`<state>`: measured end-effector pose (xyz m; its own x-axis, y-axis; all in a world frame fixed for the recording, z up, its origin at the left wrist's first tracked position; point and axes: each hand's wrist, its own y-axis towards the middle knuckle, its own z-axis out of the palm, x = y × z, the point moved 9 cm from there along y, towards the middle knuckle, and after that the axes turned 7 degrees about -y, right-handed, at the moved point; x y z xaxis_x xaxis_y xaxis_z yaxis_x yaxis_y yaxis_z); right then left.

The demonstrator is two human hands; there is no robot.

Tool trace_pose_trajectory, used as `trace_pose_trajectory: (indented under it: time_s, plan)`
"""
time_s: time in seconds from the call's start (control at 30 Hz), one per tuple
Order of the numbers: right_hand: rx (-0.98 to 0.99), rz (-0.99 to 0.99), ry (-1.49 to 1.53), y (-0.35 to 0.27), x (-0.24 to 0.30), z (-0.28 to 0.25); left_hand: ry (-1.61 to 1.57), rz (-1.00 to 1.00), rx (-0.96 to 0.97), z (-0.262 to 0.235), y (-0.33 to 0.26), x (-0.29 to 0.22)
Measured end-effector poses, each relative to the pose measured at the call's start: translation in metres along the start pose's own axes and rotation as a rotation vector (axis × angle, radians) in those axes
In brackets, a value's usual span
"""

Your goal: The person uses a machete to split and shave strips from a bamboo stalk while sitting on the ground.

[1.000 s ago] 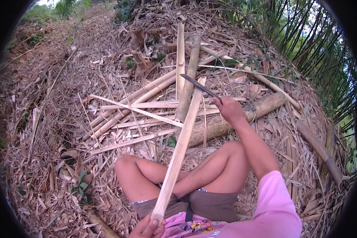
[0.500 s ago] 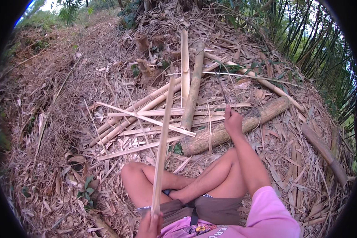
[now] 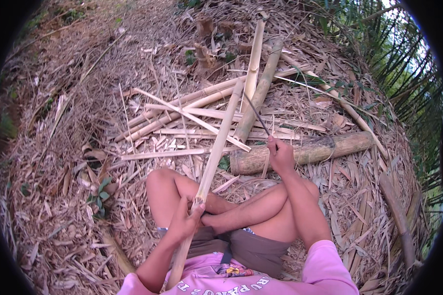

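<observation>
One long bamboo strip [image 3: 216, 150] was in work; we judged it part-way, since it was split to a flat length but the blade was out at it. We had its lower part in the left hand [image 3: 186, 220], fingers wrapped round just by a node, thumb on top; near end lay over the lap, far end pointed up toward the ground's [image 3: 49, 172] far edge. Right hand [image 3: 281, 156] was clenched on the handle of a knife [image 3: 257, 116], tip just beside the strip's far end; contact we couldn't tell. Done so far, by the look of it: a crossing strip [image 3: 192, 119] and a pale strip [image 3: 162, 154] lay loose left of centre on the ground, plus a split half [image 3: 254, 59] toward the far edge. Left, as stock: a thick log [image 3: 310, 151] lay whole beyond the knees, toward the ground's right edge, and a round pole [image 3: 261, 91] lay unsplit beside the half. Finish on the held piece was too small to read, so no count on remaining strokes.
</observation>
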<state>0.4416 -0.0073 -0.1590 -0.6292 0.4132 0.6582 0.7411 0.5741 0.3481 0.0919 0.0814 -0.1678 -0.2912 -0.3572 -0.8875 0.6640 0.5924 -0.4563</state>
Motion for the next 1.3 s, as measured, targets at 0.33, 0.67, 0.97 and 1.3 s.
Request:
trace_pose_trajectory:
  time_s: [0.33,0.67,0.97,1.3]
  plan:
    - [0.284,-0.375,0.079,-0.109,0.101,0.047,-0.419,-0.179,0.186,0.026,0.013,-0.021]
    - [0.179,-0.598,0.157,-0.155,0.16,0.029,-0.617,-0.217,0.253,0.024,-0.008,-0.026]
    - [0.163,-0.511,0.091,-0.18,0.189,0.017,-0.361,-0.22,0.155,0.017,-0.034,0.001]
    - [0.111,-0.583,-0.047,-0.181,0.194,0.004,-0.391,-0.204,0.197,0.019,-0.043,-0.006]
